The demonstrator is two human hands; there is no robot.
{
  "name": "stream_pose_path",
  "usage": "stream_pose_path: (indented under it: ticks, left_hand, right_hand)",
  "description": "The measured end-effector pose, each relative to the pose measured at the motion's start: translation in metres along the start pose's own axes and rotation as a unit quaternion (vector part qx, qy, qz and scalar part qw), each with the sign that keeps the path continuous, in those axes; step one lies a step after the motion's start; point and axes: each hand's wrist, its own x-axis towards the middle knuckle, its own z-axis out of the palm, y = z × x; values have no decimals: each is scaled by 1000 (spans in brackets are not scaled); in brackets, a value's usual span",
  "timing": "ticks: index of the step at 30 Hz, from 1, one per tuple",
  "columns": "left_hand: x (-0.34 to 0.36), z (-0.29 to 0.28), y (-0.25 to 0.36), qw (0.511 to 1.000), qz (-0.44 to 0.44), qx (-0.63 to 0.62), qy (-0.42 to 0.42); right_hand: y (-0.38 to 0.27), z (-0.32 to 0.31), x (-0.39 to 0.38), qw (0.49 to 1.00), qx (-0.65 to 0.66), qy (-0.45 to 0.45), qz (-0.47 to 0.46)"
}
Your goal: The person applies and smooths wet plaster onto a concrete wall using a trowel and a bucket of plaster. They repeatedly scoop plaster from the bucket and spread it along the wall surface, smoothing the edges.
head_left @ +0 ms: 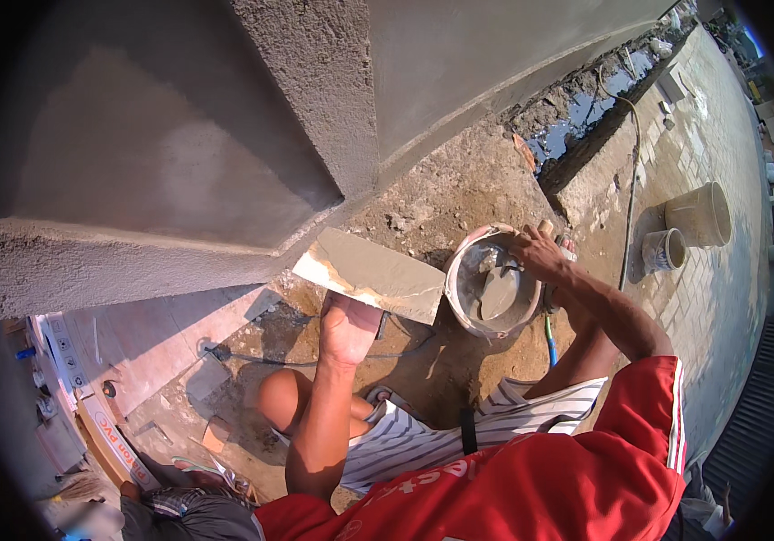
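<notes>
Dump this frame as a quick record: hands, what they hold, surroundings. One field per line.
left_hand: left hand under a grey-topped slab, fingers hidden
right_hand: right hand closed on a trowel
trowel_blade: inside the bucket
slab_position: left of the bucket, near the wall corner
wall: grey wall, ahead
right_side: two more buckets on paving; hose

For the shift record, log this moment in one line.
left hand: supports grey-topped slab | right hand: grips trowel | trowel blade: inside bucket
</notes>
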Motion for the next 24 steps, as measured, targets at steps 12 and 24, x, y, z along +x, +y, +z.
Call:
stream_pose_path:
  ticks: [12, 24]
  left_hand:
    - [14, -17, -13, 996, -75, -13, 54]
    - [29, -28, -17, 993, -97, -8, 66]
  right_hand:
    - [-15, -9, -11, 980, -118, -160, 0]
    - [-42, -109, -38, 975, -38, -177, 128]
